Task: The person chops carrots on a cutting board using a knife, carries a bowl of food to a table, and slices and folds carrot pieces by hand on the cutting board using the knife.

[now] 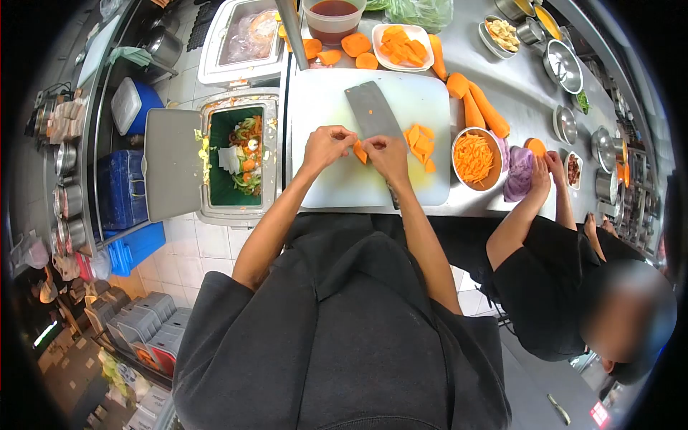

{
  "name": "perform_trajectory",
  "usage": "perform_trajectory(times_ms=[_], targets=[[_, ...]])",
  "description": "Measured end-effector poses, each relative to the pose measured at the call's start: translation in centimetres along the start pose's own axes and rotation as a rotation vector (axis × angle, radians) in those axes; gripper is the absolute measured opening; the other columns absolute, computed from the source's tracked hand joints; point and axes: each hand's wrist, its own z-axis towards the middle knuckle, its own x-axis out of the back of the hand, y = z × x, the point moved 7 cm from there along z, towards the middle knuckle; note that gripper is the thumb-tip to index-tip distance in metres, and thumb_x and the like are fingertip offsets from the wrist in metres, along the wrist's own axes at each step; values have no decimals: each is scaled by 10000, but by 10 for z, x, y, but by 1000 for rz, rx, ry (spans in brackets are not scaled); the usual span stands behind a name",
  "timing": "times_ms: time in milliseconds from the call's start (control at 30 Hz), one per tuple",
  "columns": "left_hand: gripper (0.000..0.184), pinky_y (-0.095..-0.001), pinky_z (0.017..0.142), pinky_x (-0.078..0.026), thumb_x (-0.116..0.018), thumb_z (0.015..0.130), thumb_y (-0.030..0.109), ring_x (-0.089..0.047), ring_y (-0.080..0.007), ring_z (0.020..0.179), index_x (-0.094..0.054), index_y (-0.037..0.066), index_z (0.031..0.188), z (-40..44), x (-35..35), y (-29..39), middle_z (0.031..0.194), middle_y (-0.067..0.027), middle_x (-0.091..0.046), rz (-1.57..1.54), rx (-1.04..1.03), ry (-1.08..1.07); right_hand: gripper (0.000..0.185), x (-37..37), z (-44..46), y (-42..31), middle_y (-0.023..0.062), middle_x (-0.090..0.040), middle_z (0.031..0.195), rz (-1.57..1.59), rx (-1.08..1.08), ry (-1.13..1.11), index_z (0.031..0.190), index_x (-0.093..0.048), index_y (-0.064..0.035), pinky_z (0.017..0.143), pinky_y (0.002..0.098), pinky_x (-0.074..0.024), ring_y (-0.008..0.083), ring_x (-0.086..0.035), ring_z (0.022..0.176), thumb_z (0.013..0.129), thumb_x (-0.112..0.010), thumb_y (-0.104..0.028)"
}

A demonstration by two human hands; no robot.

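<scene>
My left hand (330,147) is over the white cutting board (326,107), its fingertips pinched at a small piece of carrot (360,151). My right hand (387,158) meets it from the other side, fingers curled and closed at the same piece. A cleaver (373,107) lies flat on the board with a bit of orange on its blade; its handle passes beneath my right hand and wrist. To the right of that hand sits a small heap of cut carrot pieces (421,145).
Left of the board stands an open waste bin (203,165) with peelings. Whole carrots (489,111), a bowl of shredded carrot (476,161) and a tub of carrot chunks (403,49) surround the board. At right, a co-worker's hands (542,175) touch purple cabbage (517,179).
</scene>
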Motion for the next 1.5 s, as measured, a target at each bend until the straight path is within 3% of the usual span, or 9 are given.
perform_trajectory(times_ms=[267, 367, 1100, 1300, 1367, 1500], targets=[[250, -238, 553, -525, -712, 857, 276, -686, -125, 592, -763, 73, 994, 0, 1, -1, 874, -92, -742, -63, -6, -24, 253, -1, -3, 2, 121, -702, 679, 53, 23, 31, 851, -735, 45, 585, 284, -510, 141, -649, 590, 814, -713, -205], [226, -229, 540, -513, -717, 880, 228, -630, -97, 571, -753, 76, 1043, 0, 1, -2, 846, -62, -711, -28, -5, -29, 258, -1, -3, 3, 121, -704, 684, 67, 5, 29, 861, -735, 43, 588, 287, -512, 144, -655, 601, 818, -714, -210], [226, -231, 546, -500, -714, 863, 248, -661, -111, 584, -761, 95, 1023, -4, -1, -1, 853, -72, -730, 46, -15, 35, 220, -5, -6, 5, 98, -703, 681, 67, 35, 46, 858, -734, 30, 586, 285, -504, 132, -648, 597, 833, -705, -186], [224, -256, 555, -502, -703, 867, 283, -672, -113, 578, -765, 132, 1020, -10, -2, 2, 782, -45, -735, 205, -63, 134, 222, -5, -7, 4, 111, -713, 697, 48, 25, 71, 858, -741, 13, 604, 297, -517, 150, -676, 621, 832, -705, -204], [226, -339, 587, -523, -691, 833, 347, -691, -171, 621, -776, 190, 970, -12, -2, 0, 738, -32, -732, 236, -90, 218, 225, -5, -8, 5, 119, -718, 710, 44, 11, 79, 858, -743, 9, 617, 308, -527, 167, -690, 635, 832, -706, -211], [224, -333, 585, -524, -694, 836, 347, -683, -164, 598, -779, 187, 969, -13, -1, 1, 733, -37, -730, 214, -78, 221, 223, -2, -10, 0, 127, -722, 724, 31, 35, 98, 860, -744, 7, 627, 316, -532, 185, -701, 649, 833, -704, -211]])
